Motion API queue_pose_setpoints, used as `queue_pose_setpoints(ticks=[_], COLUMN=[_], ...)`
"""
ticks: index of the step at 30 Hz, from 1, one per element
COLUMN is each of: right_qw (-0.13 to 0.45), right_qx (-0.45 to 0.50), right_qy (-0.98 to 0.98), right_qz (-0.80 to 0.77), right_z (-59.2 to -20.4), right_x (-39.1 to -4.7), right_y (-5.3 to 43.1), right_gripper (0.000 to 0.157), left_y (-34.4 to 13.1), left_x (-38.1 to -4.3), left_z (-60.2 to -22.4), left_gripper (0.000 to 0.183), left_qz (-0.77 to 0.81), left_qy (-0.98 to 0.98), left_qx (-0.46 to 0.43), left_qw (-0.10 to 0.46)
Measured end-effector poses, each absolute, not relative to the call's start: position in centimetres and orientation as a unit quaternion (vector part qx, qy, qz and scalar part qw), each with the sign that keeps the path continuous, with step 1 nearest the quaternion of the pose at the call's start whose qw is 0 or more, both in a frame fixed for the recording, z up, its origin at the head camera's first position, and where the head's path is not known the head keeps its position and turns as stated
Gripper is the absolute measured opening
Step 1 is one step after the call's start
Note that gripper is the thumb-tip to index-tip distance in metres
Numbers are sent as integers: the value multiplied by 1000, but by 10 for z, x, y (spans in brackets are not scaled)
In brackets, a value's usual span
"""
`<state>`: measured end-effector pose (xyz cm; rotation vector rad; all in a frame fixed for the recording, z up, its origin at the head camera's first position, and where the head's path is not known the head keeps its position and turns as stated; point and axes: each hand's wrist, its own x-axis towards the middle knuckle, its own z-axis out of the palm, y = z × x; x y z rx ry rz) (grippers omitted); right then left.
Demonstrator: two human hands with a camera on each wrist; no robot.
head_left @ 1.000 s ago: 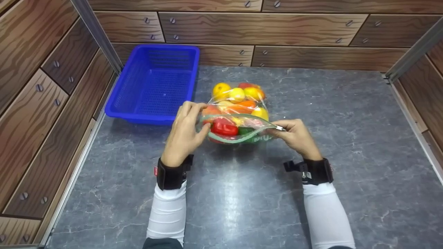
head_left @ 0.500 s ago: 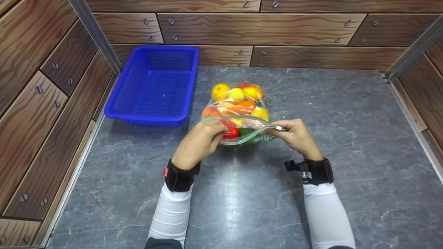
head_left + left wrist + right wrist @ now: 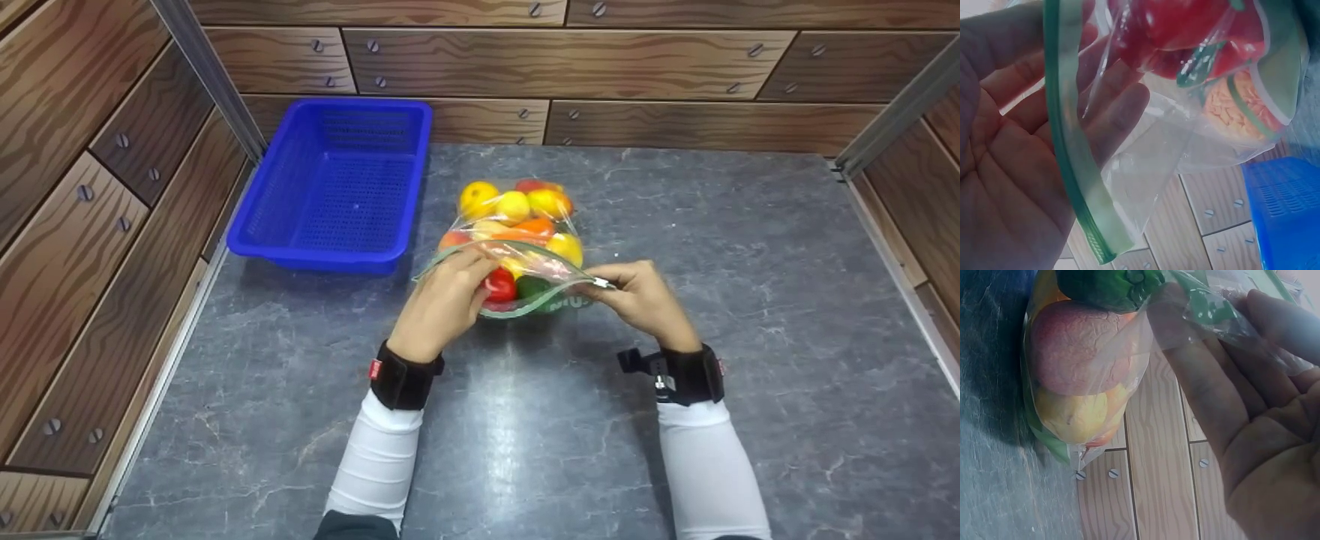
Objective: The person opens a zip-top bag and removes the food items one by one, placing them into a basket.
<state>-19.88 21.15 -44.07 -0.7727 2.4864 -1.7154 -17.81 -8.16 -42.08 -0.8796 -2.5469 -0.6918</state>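
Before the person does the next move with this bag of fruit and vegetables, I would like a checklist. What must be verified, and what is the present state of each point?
1. Right hand holding the clear bag: ok; thumb and finger pinch it near the white tab.
2. Left hand gripping the bag: not ok; its palm lies open at the green strips, and no pinch shows.
3. Green strips pressed together: not ok; they stand apart between the hands.
4. Left fingers outside the bag: cannot tell from these views.
5. Red pepper inside the bag: ok; it shows between the strips.
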Motion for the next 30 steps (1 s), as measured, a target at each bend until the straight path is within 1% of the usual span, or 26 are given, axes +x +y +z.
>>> queue_pose_setpoints(ticks=[6,15,22,30], right_qw=[7,11,6,11], right_qx=[-257,-262,-276,-269], right_qy=[807,826,831,835], right_qz=[-532,-499,-484,-480], right_z=[-441,-443,-447,-448], right_x=[-199,-198,-201,-203], right_y=[210,208,210,213], right_gripper=[14,15,13,13], left_y=[-81,-77,-75,-70], left_x=[-180,-181,-185,-189], left_z=[-423,-430,-438,-442], left_gripper=[43,62,66,63], left_qz=[-225,-205,-208,-202], left_qy=[-915,-935,-938,-942], left_qx=[-298,-275,-271,-265], left_qw=[153,87,63,37])
